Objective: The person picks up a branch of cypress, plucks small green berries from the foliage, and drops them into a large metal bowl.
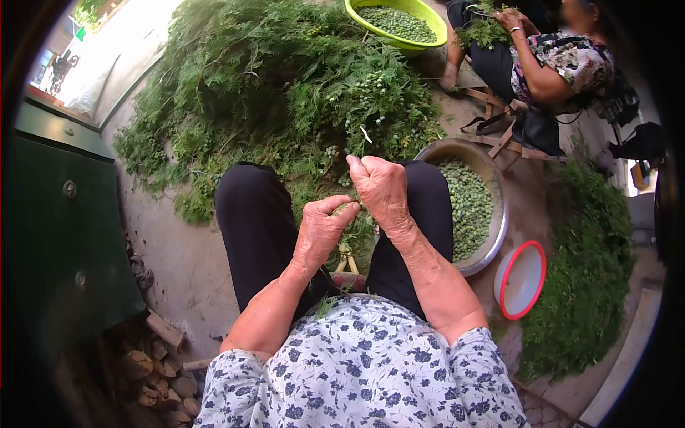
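My left hand [322, 230] is closed in a pinch above my lap, with a small green conifer sprig [342, 208] between thumb and fingers. Just beyond it and slightly higher, my right hand [379, 187] is curled into a fist, thumb upward; what lies inside it is hidden. A large heap of cut conifer branches [264, 93], some bearing pale green cones, spreads in front of my knees. Beside my right knee stands a wide metal basin [497, 227] partly filled with green cones [464, 207].
A yellow-green basin [441, 32] of cones stands at the far side. Another person [542, 71] sits at upper right, handling a sprig. A red-rimmed white bowl [540, 282] and more greenery [578, 278] lie right. A dark green cabinet [68, 214] and chopped wood [164, 378] are left.
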{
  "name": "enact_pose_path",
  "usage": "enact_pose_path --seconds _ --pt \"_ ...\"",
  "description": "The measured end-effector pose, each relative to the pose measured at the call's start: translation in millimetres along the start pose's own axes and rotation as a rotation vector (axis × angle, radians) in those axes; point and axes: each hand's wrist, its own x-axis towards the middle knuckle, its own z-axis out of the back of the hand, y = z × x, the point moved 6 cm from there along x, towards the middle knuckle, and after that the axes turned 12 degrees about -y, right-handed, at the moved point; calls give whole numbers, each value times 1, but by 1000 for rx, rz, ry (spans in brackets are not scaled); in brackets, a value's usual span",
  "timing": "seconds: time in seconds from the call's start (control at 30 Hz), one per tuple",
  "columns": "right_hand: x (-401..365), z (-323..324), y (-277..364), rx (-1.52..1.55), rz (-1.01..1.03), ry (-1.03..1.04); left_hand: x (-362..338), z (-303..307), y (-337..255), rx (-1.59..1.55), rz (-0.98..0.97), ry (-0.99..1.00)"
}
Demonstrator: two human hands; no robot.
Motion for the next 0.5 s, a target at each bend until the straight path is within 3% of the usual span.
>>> enact_pose_path --seconds 0.23,0.3,0.37,0.4,0.5 --pt "10 11 -2 -23 27 -42 -5 4 -6 13 30 49" --pt "32 37 -11 85 -92 -157 -6 4 -4 -6 37 64" --pt "48 57 -15 163 -49 -266 -6 11 11 -277 156 -46" --pt "55 68 -24 246 -128 -315 -3 14 13 -321 169 -62" --pt "62 111 -44 155 -149 -505 1 19 5 -510 225 -95"
